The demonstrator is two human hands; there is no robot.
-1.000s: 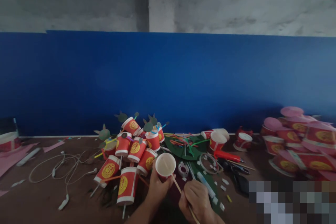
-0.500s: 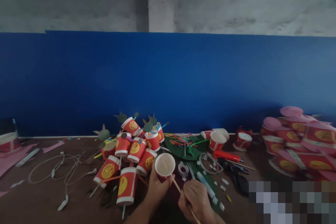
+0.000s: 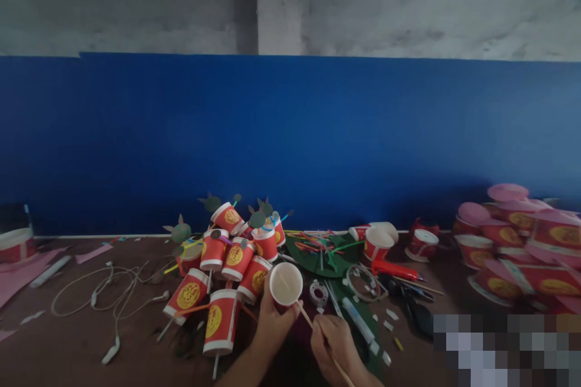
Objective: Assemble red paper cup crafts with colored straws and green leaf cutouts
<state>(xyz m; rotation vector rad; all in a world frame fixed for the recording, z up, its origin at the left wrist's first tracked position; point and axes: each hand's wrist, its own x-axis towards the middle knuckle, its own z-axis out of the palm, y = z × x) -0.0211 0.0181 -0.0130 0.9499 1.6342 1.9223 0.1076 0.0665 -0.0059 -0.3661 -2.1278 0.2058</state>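
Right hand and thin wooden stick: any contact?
Touching. The head view shows the right hand closed around the wooden stick, which emerges from both sides of the fist.

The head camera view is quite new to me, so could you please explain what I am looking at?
There is no machine here: a person works with two bare hands, and every picture comes from one camera worn on the head, looking forward and down. The left hand holds a paper cup, its open mouth facing the camera. The right hand grips a thin stick, whose far end meets the cup just below its rim.

On the brown table lie a pile of red paper cups, white earphones, a green sheet and a red-handled tool. Red cups with pink pieces stand to the right. Behind is a blue panel; a pixelated patch hides the lower right corner.
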